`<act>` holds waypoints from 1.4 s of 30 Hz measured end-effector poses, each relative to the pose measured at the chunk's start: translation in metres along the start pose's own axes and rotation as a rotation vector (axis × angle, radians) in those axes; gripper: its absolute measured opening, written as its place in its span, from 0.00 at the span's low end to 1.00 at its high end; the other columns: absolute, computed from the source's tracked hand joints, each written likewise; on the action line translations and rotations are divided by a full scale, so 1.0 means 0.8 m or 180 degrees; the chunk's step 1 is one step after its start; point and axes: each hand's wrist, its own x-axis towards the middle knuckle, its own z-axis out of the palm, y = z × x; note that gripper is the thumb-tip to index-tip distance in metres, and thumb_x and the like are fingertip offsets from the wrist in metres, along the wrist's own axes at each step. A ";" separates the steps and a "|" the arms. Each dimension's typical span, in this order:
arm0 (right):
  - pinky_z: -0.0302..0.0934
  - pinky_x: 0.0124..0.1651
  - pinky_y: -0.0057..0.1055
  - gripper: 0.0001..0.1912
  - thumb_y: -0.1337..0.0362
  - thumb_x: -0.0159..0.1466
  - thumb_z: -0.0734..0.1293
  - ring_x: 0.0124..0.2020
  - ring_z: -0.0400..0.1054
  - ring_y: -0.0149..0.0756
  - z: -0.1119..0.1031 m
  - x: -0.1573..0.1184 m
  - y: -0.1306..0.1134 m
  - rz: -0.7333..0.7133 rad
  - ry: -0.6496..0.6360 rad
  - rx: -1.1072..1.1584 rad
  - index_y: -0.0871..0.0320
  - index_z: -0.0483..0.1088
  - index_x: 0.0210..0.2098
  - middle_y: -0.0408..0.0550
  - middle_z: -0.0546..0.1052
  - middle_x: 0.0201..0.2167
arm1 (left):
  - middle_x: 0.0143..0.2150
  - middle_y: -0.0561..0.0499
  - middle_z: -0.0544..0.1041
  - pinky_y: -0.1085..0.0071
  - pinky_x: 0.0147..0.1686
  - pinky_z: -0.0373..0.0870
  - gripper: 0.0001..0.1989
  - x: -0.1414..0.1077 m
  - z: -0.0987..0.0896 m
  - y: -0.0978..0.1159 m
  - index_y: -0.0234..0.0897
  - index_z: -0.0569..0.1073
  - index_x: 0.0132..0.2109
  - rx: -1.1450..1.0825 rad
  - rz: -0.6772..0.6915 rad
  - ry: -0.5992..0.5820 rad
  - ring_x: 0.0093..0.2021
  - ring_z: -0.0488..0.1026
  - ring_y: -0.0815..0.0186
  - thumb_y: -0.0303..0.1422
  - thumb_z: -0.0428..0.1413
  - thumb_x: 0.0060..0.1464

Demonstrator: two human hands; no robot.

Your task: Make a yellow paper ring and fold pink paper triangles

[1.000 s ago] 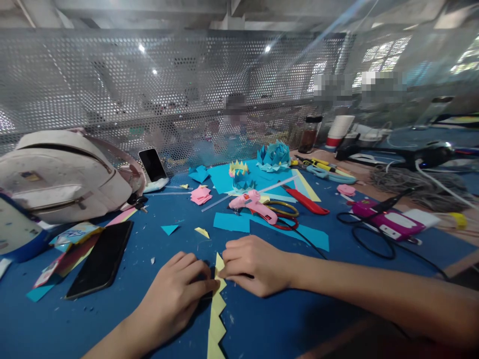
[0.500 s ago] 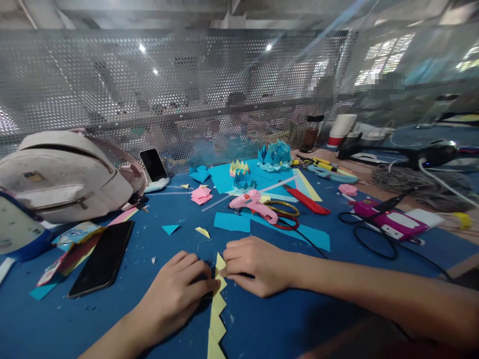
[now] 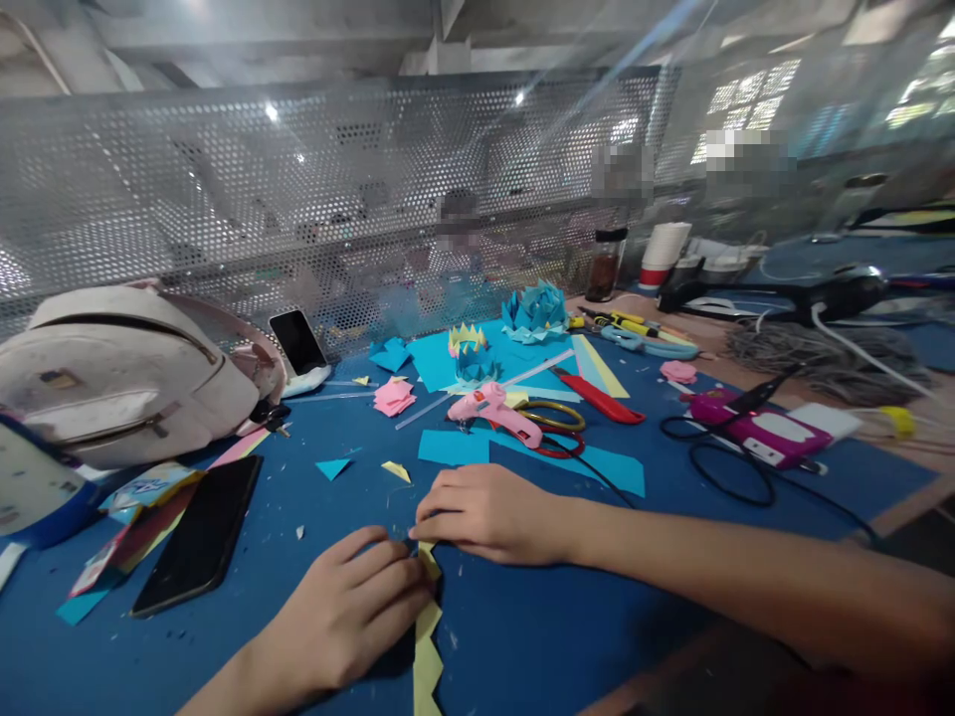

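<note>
A yellow paper strip [image 3: 427, 661] with a zigzag edge runs lengthwise toward me on the blue tabletop. My left hand [image 3: 362, 607] lies over its upper part, fingers curled together and pressing on it from the left. At the far end of the strip, my right hand [image 3: 492, 512] has its fingertips closed over the tip, which they hide. Just beyond my hands lie a blue paper piece [image 3: 454, 447], a small yellow scrap [image 3: 397, 470] and a pink hot glue gun [image 3: 498, 413].
Scissors [image 3: 552, 416] and a red utility knife [image 3: 599, 396] lie past the glue gun. Blue folded-paper flowers [image 3: 537, 310] stand farther back. A black phone [image 3: 200, 537] and a pale backpack [image 3: 126, 373] are on the left. A magenta device [image 3: 757, 428] with a black cable sits right.
My right fingers have shifted onto the far tip of the strip, covering it. My left hand has come a little nearer along the strip. The whole view has shifted slightly.
</note>
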 end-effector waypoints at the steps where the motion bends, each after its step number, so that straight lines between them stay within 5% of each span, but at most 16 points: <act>1: 0.61 0.49 0.35 0.15 0.71 0.69 0.62 0.48 0.66 0.41 0.000 0.000 -0.001 0.0012 0.0020 0.0034 0.62 0.71 0.54 0.52 0.76 0.50 | 0.42 0.46 0.82 0.66 0.46 0.70 0.14 -0.001 0.000 0.000 0.37 0.76 0.50 -0.0163 -0.0126 0.0094 0.40 0.77 0.64 0.26 0.47 0.69; 4: 0.62 0.50 0.34 0.17 0.72 0.67 0.62 0.48 0.67 0.39 -0.002 0.002 -0.006 0.0195 0.0158 0.0422 0.62 0.71 0.54 0.52 0.77 0.49 | 0.40 0.48 0.82 0.72 0.41 0.72 0.10 -0.003 0.001 0.000 0.41 0.78 0.47 -0.0752 -0.0710 0.0487 0.39 0.78 0.66 0.30 0.52 0.67; 8: 0.62 0.51 0.34 0.16 0.71 0.65 0.64 0.47 0.68 0.38 -0.007 0.005 -0.017 0.0861 0.0243 0.1194 0.61 0.73 0.51 0.50 0.79 0.46 | 0.35 0.47 0.82 0.73 0.37 0.76 0.08 -0.008 0.004 -0.003 0.38 0.80 0.39 -0.1368 -0.2027 0.1100 0.36 0.80 0.63 0.33 0.57 0.63; 12: 0.61 0.40 0.30 0.05 0.66 0.64 0.68 0.38 0.67 0.36 -0.007 0.008 -0.022 0.1346 0.0279 0.1446 0.61 0.75 0.38 0.47 0.76 0.34 | 0.28 0.46 0.82 0.73 0.32 0.76 0.10 -0.011 0.014 -0.010 0.34 0.78 0.32 -0.1847 -0.3184 0.1608 0.31 0.81 0.61 0.36 0.62 0.57; 16: 0.57 0.33 0.26 0.11 0.60 0.68 0.67 0.32 0.66 0.32 -0.004 0.009 -0.020 0.1606 0.0354 0.1713 0.60 0.74 0.31 0.44 0.74 0.28 | 0.28 0.46 0.81 0.70 0.32 0.77 0.16 -0.010 0.023 -0.012 0.33 0.77 0.34 -0.2389 -0.3754 0.1902 0.29 0.80 0.60 0.44 0.66 0.50; 28: 0.53 0.27 0.23 0.12 0.62 0.67 0.67 0.24 0.64 0.28 -0.002 0.011 -0.019 0.1963 0.0444 0.2298 0.62 0.76 0.29 0.43 0.74 0.23 | 0.33 0.47 0.81 0.70 0.34 0.76 0.24 -0.001 0.026 -0.006 0.33 0.77 0.43 -0.3284 -0.4002 0.2174 0.30 0.78 0.64 0.42 0.71 0.42; 35: 0.52 0.30 0.26 0.24 0.52 0.69 0.64 0.24 0.61 0.27 -0.004 0.010 -0.015 0.1945 0.0483 0.2522 0.61 0.69 0.22 0.41 0.69 0.21 | 0.26 0.49 0.79 0.70 0.36 0.76 0.19 -0.003 0.018 -0.010 0.33 0.77 0.33 -0.3396 -0.3985 0.2656 0.33 0.79 0.62 0.46 0.68 0.47; 42: 0.50 0.29 0.28 0.31 0.43 0.71 0.57 0.21 0.53 0.27 -0.007 0.009 -0.011 0.1895 0.0919 0.2760 0.58 0.58 0.20 0.38 0.61 0.19 | 0.28 0.45 0.81 0.70 0.34 0.76 0.18 -0.004 0.017 -0.015 0.33 0.76 0.28 -0.3428 -0.4001 0.2815 0.33 0.79 0.60 0.43 0.71 0.43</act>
